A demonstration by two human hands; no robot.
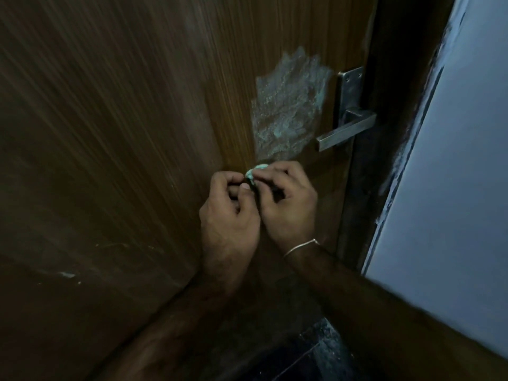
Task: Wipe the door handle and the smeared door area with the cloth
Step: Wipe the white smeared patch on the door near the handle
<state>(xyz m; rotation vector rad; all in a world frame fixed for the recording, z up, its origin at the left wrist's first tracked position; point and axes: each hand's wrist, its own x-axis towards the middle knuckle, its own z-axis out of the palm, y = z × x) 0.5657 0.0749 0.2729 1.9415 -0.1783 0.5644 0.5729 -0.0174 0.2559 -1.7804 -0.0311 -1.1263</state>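
A brown wooden door point(123, 119) fills the view. A pale greenish smear point(288, 105) covers a patch left of the metal lever handle point(346, 130). Just below the smear, my left hand point(228, 215) and my right hand point(288, 204) meet, fingers pinched together on a small pale green wad point(254, 171) that peeks out between the fingertips. It is too small and dim to tell whether it is the cloth. Both hands are clear of the handle and the smear. A thin bangle point(301, 247) circles my right wrist.
The dark door frame point(365, 202) runs down right of the handle, with a light blue-grey wall point(453, 160) beyond it. White scuff marks point(68, 274) dot the lower left of the door. A dark floor patch point(310, 353) shows between my forearms.
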